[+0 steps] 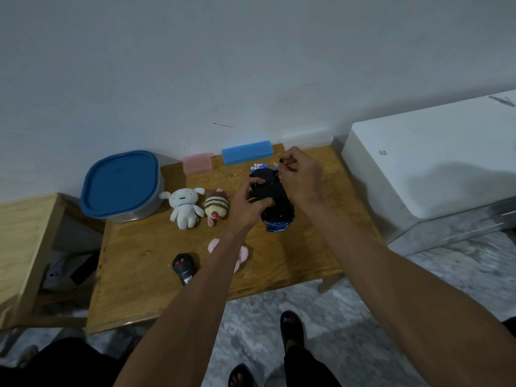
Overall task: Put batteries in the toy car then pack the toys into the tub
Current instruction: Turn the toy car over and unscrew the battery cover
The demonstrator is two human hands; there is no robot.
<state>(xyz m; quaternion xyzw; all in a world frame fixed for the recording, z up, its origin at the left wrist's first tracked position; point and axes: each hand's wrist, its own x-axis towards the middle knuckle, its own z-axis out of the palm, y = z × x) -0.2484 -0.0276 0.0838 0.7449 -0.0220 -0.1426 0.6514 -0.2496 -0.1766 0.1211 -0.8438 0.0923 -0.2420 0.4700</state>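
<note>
Two hands worked the upturned toy car (275, 202): left hand (245, 208) gripped its rigid, likely light plastic flank, right hand (300, 177) pinched a thin screwdriver (276, 177).

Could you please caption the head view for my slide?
Left hand steadies upturned toy car; right hand works a thin tool.

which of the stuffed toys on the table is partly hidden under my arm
The pink plush at the table's near side; the left forearm crosses over it. The white plush and striped plush lie fully visible farther back.
</note>
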